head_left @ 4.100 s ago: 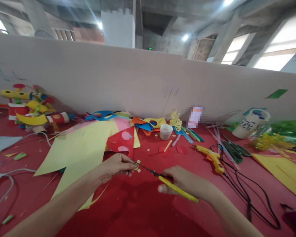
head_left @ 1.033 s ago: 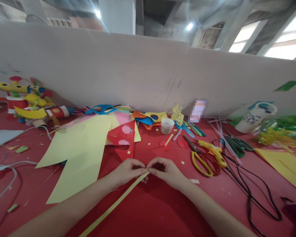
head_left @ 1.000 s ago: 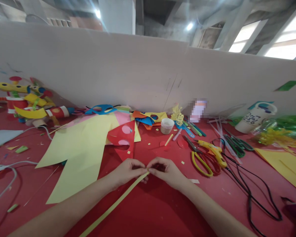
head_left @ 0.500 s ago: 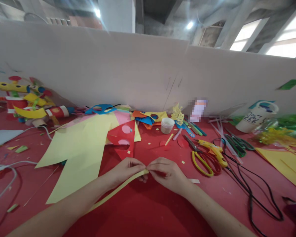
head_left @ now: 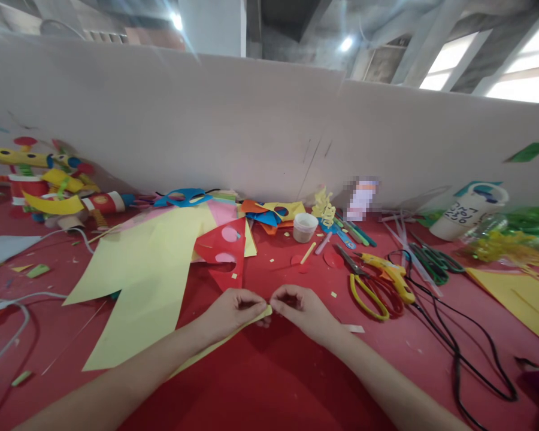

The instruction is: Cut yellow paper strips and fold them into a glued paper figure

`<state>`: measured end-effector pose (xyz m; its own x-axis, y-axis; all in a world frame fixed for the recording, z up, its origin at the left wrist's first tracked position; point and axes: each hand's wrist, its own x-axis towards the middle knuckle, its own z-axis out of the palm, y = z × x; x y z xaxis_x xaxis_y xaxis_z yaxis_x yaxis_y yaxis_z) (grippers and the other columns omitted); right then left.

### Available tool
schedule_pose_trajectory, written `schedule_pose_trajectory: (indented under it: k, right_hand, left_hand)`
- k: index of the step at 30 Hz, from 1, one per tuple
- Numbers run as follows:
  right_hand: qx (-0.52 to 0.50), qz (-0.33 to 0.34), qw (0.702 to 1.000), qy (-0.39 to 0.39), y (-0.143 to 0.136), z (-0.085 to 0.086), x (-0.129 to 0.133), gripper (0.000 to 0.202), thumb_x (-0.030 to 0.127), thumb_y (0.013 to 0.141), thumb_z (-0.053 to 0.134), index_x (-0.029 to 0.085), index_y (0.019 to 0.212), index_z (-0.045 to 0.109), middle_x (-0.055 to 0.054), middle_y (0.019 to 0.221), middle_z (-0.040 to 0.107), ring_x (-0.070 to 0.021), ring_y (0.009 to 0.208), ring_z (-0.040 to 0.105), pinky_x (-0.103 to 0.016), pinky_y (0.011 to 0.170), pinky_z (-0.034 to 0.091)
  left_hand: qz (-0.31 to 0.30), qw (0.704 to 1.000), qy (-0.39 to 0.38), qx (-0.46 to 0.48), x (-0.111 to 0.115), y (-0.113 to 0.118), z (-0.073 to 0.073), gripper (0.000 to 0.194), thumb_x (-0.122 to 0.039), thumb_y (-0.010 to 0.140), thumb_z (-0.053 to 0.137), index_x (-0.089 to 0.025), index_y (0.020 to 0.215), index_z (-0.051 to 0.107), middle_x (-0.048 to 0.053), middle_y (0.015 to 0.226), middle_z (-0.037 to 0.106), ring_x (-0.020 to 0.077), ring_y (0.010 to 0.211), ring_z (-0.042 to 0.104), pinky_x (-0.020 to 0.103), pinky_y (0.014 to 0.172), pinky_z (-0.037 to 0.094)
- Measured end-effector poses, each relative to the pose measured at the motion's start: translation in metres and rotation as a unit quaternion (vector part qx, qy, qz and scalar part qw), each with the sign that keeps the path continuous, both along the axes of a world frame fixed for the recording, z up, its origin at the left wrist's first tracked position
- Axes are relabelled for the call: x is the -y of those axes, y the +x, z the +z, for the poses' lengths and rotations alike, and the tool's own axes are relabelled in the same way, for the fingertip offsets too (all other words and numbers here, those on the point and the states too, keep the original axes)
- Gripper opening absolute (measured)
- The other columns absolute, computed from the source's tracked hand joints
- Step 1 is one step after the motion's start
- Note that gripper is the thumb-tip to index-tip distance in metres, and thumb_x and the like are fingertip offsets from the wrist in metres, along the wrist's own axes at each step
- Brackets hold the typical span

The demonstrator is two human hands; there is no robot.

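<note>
Two bare hands meet fingertip to fingertip above a red table (head_left: 260, 389), where the left hand (head_left: 236, 312) pinches a narrow pale-yellow paper strip (head_left: 206, 349) between thumb and forefinger, close to its end. The right hand (head_left: 306, 314) faces it, thumb and forefinger bent toward each other at the strip's tip; whether they grip the paper is too small to tell. From the fingers the strip slopes toward the near left and passes out of sight at the left forearm. To the right of the hands, well apart from them, scissors with yellow and red handles (head_left: 357, 275) lie just beside a yellow glue gun (head_left: 391, 275), with green-handled scissors (head_left: 431, 266) farther right. Left of the hands spread large pale-yellow paper sheets (head_left: 148, 263), partly covered at the right by a red paper mask (head_left: 211, 242) bearing pink ovals. A blue mask (head_left: 197, 196) lies at the far edge of the sheets. Beyond the hands stands a small white tub (head_left: 303, 230), and at far right a white container (head_left: 458, 216) marked with black lettering leans to the right. One white partition (head_left: 161, 114) rises behind the far edge of the table.
</note>
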<state>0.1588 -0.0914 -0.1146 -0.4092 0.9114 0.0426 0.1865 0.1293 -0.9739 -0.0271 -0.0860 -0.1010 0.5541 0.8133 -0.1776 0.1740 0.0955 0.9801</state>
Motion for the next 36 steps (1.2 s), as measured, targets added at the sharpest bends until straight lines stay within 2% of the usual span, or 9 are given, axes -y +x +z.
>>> schedule_pose_trajectory:
  k: [9,14,18,24,31,36]
  right_hand:
    - [0.036,-0.015,0.999,0.011,0.000,0.003,0.001,0.009,0.024,0.076,0.055,0.017,0.076,0.061,-0.002,0.073,0.064,-0.0139,0.069,0.058,-0.024,0.064,0.046]
    - [0.082,-0.042,0.994,0.059,-0.004,0.009,0.005,0.007,0.021,0.075,0.055,0.018,0.074,0.061,0.000,0.072,0.064,-0.0124,0.067,0.058,-0.021,0.062,0.045]
    - [0.096,-0.053,0.990,0.086,-0.005,0.011,0.007,0.008,0.021,0.075,0.054,0.018,0.074,0.062,0.000,0.071,0.064,-0.0120,0.066,0.058,-0.021,0.061,0.044]
    - [0.097,-0.046,0.991,0.075,-0.005,0.011,0.007,0.011,0.024,0.077,0.053,0.018,0.075,0.062,0.000,0.072,0.065,-0.0125,0.067,0.059,-0.021,0.061,0.044]
    - [0.102,-0.055,0.987,0.111,-0.008,0.007,0.005,0.007,0.016,0.074,0.053,0.019,0.073,0.059,0.000,0.069,0.063,-0.0122,0.064,0.057,-0.022,0.061,0.045]
    - [0.107,-0.064,0.986,0.111,-0.007,0.004,0.003,0.005,0.020,0.076,0.053,0.019,0.075,0.057,-0.001,0.073,0.062,-0.0127,0.067,0.056,-0.023,0.061,0.044]
  left_hand:
    - [-0.002,1.000,0.001,-0.006,0.001,0.000,0.000,0.030,-0.041,0.077,0.056,-0.013,0.076,0.068,0.007,0.074,0.070,0.0171,0.072,0.064,0.029,0.071,0.049]
    - [-0.012,0.999,0.043,-0.023,0.001,-0.001,0.001,0.032,-0.041,0.080,0.052,-0.014,0.074,0.068,0.006,0.073,0.070,0.0169,0.072,0.064,0.027,0.070,0.048]
    - [-0.006,0.999,0.044,-0.026,-0.001,-0.001,0.001,0.034,-0.041,0.080,0.051,-0.013,0.070,0.069,0.006,0.071,0.070,0.0166,0.070,0.064,0.025,0.069,0.047]
    - [0.038,0.997,0.044,-0.044,0.004,0.002,-0.003,0.030,-0.040,0.077,0.055,-0.014,0.071,0.068,0.005,0.070,0.070,0.0166,0.070,0.063,0.025,0.068,0.047]
    - [0.058,0.984,0.126,-0.116,0.005,0.003,-0.008,0.030,-0.038,0.078,0.052,-0.015,0.066,0.067,0.001,0.062,0.065,0.0146,0.061,0.057,0.022,0.056,0.041]
    - [0.069,0.978,0.149,-0.130,0.001,0.003,0.000,0.023,-0.036,0.075,0.055,-0.016,0.075,0.066,0.002,0.072,0.066,0.0155,0.068,0.057,0.023,0.062,0.043]
